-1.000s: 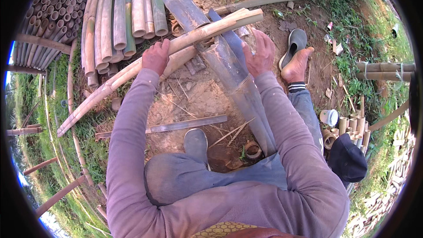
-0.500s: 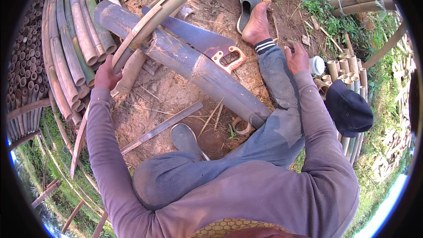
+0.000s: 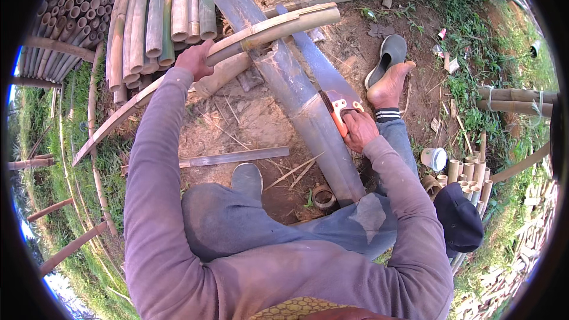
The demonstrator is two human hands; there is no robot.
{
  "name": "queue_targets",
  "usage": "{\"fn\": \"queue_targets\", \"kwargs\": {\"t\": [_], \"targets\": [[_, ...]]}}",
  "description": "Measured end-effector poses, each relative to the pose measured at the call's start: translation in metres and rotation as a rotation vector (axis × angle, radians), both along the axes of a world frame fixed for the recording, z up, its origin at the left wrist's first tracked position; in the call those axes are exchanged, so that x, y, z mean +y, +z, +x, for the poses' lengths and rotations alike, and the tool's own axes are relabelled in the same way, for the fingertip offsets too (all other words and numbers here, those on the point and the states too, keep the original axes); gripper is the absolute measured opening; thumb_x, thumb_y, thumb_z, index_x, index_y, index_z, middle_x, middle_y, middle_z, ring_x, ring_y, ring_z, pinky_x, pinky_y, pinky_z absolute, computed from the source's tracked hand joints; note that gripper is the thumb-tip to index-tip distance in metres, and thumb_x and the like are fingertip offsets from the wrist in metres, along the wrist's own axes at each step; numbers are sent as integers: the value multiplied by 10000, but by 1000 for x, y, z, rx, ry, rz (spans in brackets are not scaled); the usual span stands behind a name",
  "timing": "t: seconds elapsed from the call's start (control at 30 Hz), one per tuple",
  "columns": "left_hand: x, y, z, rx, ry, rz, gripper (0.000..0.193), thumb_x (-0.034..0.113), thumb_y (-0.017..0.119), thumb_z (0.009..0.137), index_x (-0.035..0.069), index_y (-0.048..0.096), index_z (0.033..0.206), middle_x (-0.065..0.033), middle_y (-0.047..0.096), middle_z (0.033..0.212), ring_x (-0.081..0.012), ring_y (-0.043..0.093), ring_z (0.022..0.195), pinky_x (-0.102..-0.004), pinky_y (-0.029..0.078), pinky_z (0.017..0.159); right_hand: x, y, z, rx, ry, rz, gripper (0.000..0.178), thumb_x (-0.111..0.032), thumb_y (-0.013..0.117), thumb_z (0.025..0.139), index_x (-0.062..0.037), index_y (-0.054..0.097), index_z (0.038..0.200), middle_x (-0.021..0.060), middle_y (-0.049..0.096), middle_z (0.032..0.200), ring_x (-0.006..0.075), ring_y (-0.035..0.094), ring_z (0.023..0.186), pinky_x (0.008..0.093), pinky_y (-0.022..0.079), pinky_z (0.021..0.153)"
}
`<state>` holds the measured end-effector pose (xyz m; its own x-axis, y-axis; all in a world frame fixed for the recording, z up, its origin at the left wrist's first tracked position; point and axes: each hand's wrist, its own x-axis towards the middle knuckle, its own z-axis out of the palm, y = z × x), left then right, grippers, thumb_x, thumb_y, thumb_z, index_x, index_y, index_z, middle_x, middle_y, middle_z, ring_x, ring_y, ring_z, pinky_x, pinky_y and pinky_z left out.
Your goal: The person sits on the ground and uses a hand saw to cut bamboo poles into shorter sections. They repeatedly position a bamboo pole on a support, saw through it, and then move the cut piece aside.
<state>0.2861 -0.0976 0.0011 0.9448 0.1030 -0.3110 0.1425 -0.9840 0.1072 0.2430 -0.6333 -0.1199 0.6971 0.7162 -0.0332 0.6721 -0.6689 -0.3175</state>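
My left hand (image 3: 197,61) is closed round a split bamboo pole (image 3: 284,28), which lies across a thick, dark bamboo log (image 3: 299,98). The pole's narrower end slants down to the left past my forearm. At the right, the fingers of my right hand (image 3: 360,131) are wrapped round the orange and pale handle of a handsaw (image 3: 323,62). Its bluish blade points away from me, close along the log's right side, and its far tip reaches near the pole. The log's near end rests by my bent leg.
Long bamboo poles (image 3: 157,18) are stacked at the far left. A flat bamboo strip (image 3: 237,157) lies on the ground before my knee. To the right are a white-lidded container (image 3: 437,159), upright bamboo pieces (image 3: 468,172) and a dark cap (image 3: 459,216). A bamboo ring (image 3: 323,197) sits near the log's end.
My right hand has moved left from beside my leg and taken hold of the saw's handle. My left hand stays on the pole. The whole view has shifted and turned.
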Motion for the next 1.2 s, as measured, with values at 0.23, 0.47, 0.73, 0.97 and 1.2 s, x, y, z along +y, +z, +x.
{"fn": "queue_targets", "kwargs": {"t": [0.23,0.47,0.73,0.97,1.2], "targets": [[1,-3,-6,-18,-17,17,728,198,865,739,134,496,1363,-208,715,1194,-436,672,1157,-546,546,960,-46,127,-136,-6,-442,488,230,-117,806,855,-5,675,1007,146,595,826,376,620,691,465,500,626],[8,-7,-3,-56,-44,5,713,193,844,765,162,495,1386,-185,720,1229,-419,682,1158,-525,551,964,-15,155,-205,42,-561,758,260,-131,778,895,39,683,1068,153,709,873,307,698,763,411,548,713],[11,-11,-3,-75,-71,-14,703,194,849,771,162,498,1379,-188,723,1210,-418,687,1149,-526,553,961,9,136,-188,219,-683,875,208,-136,762,924,31,671,1010,84,664,863,179,641,741,321,520,694],[9,-11,-3,-60,-60,3,701,201,854,775,172,499,1378,-188,726,1198,-423,689,1136,-524,557,965,8,135,-182,178,-645,811,212,-73,738,872,44,697,1045,120,705,862,219,689,749,361,543,722],[12,-12,-1,-86,-78,4,737,206,860,768,174,495,1407,-187,730,1191,-420,690,1133,-521,561,965,9,126,-177,225,-701,814,179,-40,705,874,39,698,1034,82,687,785,162,663,688,311,521,665]]}}
